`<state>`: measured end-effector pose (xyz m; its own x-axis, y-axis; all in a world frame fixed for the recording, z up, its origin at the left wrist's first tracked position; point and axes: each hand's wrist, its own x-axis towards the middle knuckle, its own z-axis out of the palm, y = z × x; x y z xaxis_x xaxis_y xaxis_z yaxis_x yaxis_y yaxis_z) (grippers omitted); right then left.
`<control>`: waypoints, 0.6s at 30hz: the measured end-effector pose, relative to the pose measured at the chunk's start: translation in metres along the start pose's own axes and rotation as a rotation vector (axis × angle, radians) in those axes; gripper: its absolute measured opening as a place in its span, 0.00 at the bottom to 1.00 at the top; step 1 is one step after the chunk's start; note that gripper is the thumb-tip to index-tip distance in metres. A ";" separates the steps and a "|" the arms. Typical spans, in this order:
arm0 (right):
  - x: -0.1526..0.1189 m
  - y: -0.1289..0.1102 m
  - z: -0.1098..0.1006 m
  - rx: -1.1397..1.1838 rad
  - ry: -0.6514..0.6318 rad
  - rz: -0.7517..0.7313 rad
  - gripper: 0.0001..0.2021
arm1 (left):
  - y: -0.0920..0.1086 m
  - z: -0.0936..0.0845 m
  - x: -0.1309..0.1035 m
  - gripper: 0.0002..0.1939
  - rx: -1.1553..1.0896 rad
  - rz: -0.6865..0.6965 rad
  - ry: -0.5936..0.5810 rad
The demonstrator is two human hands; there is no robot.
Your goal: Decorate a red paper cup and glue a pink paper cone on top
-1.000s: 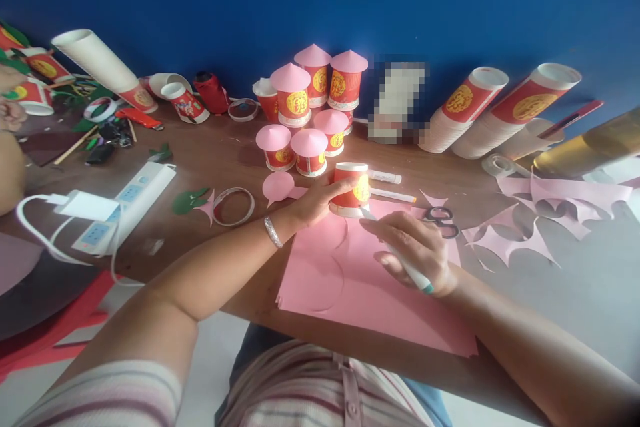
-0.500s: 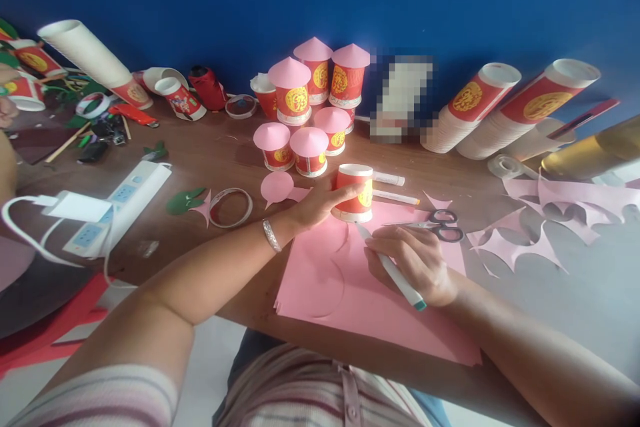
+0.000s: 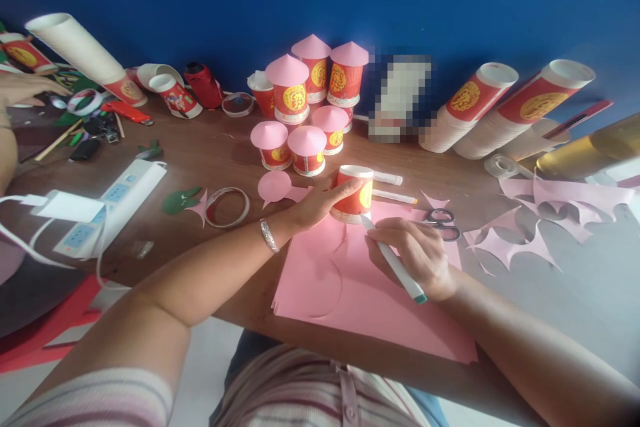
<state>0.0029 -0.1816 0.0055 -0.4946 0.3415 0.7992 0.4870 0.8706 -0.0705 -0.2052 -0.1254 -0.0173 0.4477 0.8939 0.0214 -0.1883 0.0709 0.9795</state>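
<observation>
My left hand (image 3: 317, 205) is closed round a red paper cup (image 3: 350, 195) with a gold emblem, which stands on a stack of pink paper (image 3: 310, 280). In my right hand (image 3: 413, 250) is a white marker (image 3: 400, 270) with a green end, its tip beside the cup's base. A curved line runs across the pink sheet left of the marker. Partly behind my right hand lie black-handled scissors (image 3: 441, 223). Two more markers rest behind the cup, among them one with an orange tip (image 3: 395, 197).
Several small cups with pink cone roofs (image 3: 287, 90) stand at the back. Stacked paper cups (image 3: 480, 107) lean on the right, near pink offcuts (image 3: 520, 233). A power strip (image 3: 110, 210), tape roll (image 3: 227, 207) and another person's hand (image 3: 30, 88) are on the left.
My right hand has shifted slightly, bringing the marker tip up to the cup's base. The left hand keeps its hold on the cup. At far left the other person's hand has reached further in.
</observation>
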 end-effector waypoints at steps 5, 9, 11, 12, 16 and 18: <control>0.000 0.002 0.003 -0.012 0.004 -0.013 0.12 | 0.003 0.001 0.000 0.20 0.012 0.002 -0.007; 0.000 0.003 0.004 -0.042 -0.001 -0.052 0.10 | 0.006 0.002 0.000 0.18 -0.002 0.004 -0.017; 0.000 0.002 0.004 -0.071 -0.005 -0.082 0.10 | 0.009 0.002 0.001 0.18 -0.001 0.016 -0.021; -0.001 0.002 0.003 -0.079 -0.011 -0.094 0.10 | 0.010 0.003 0.001 0.18 -0.002 0.020 -0.020; -0.002 0.001 0.003 -0.081 -0.039 -0.109 0.11 | 0.015 0.003 0.001 0.21 0.001 0.013 -0.008; -0.002 0.001 0.003 -0.072 -0.043 -0.117 0.11 | 0.017 0.004 0.001 0.21 0.018 0.013 -0.010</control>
<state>0.0022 -0.1808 0.0016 -0.5807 0.2557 0.7729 0.4742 0.8780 0.0658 -0.2047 -0.1245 0.0002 0.4537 0.8904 0.0363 -0.1782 0.0507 0.9827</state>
